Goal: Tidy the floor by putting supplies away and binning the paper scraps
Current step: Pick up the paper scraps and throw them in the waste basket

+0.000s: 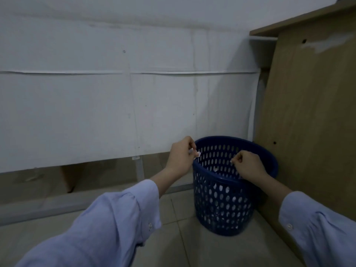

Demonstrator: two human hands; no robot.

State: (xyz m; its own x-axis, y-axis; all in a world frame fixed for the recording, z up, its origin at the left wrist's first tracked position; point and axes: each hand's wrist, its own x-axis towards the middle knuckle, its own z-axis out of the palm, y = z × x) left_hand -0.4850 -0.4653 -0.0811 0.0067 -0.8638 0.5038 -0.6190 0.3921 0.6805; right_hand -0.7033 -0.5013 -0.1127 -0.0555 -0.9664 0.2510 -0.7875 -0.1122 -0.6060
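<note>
We held both hands over the blue bin (231,189) in the corner so scraps would fall inside: our left hand (181,155) pinched a paper scrap (255,154) at the rim, our right hand (248,163) curled closed, contents unclear

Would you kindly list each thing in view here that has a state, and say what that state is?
blue bin: upright on the floor, open-topped, white scraps showing through its holes.
left hand: at the bin's rim, fingers pinched on a white paper scrap.
right hand: over the bin's opening, fingers curled shut; any scrap in it is too small to tell.
</note>
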